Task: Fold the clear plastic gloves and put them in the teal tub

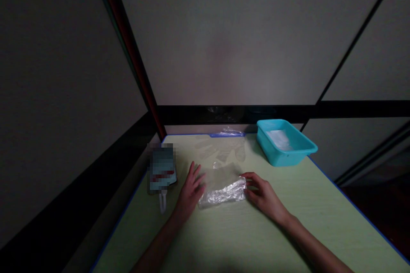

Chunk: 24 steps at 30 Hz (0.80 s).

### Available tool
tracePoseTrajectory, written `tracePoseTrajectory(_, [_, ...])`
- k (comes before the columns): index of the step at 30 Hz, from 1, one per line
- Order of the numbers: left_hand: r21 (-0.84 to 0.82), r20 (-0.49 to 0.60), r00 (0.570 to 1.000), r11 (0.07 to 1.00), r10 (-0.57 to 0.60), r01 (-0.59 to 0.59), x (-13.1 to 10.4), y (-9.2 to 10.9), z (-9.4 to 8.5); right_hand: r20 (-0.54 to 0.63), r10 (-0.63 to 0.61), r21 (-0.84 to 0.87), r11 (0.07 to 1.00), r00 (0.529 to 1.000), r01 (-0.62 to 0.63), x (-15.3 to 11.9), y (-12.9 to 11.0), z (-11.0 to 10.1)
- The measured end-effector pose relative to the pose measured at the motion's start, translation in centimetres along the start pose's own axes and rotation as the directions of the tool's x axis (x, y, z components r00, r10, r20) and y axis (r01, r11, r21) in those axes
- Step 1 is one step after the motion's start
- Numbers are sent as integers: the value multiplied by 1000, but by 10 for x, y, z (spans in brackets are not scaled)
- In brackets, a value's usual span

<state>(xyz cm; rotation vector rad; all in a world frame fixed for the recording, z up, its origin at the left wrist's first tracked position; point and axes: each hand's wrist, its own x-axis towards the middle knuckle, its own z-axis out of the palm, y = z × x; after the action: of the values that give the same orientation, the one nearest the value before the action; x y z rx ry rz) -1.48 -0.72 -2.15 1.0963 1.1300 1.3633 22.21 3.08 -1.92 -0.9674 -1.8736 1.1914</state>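
A clear, shiny plastic bag [222, 194] lies crinkled on the pale green table, between my two hands. My left hand [191, 187] rests at the bag's left edge with its fingers spread. At the right edge, my right hand [263, 194] curves around the side of the bag, thumb and fingers apart and their tips touching or very close to the plastic. Just beyond the bag, more thin, see-through plastic pieces [221, 149] lie flat; their outlines are faint.
A turquoise plastic basin [285, 158] with white sheet-like material [279, 139] inside stands at the back right. On the left lies a pixelated, phone-like object [162, 166] with a white strap [163, 203]. Crumpled clear plastic [232, 131] sits at the far edge, near the wall.
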Motion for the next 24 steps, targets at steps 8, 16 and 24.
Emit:
tracePoseTrajectory(8, [762, 131, 945, 579, 301, -290, -37, 12, 22, 38, -220, -530, 822, 975, 206, -12, -18, 5])
tracePoseTrajectory(16, [862, 329, 939, 373, 103, -343, -50, -7, 35, 370, -186, -716, 567, 910, 407, -24, -17, 23])
tracePoseTrajectory(24, [872, 379, 924, 312, 61, -378, -42, -8, 20, 382, -172, -745, 523, 908, 413, -32, -14, 21])
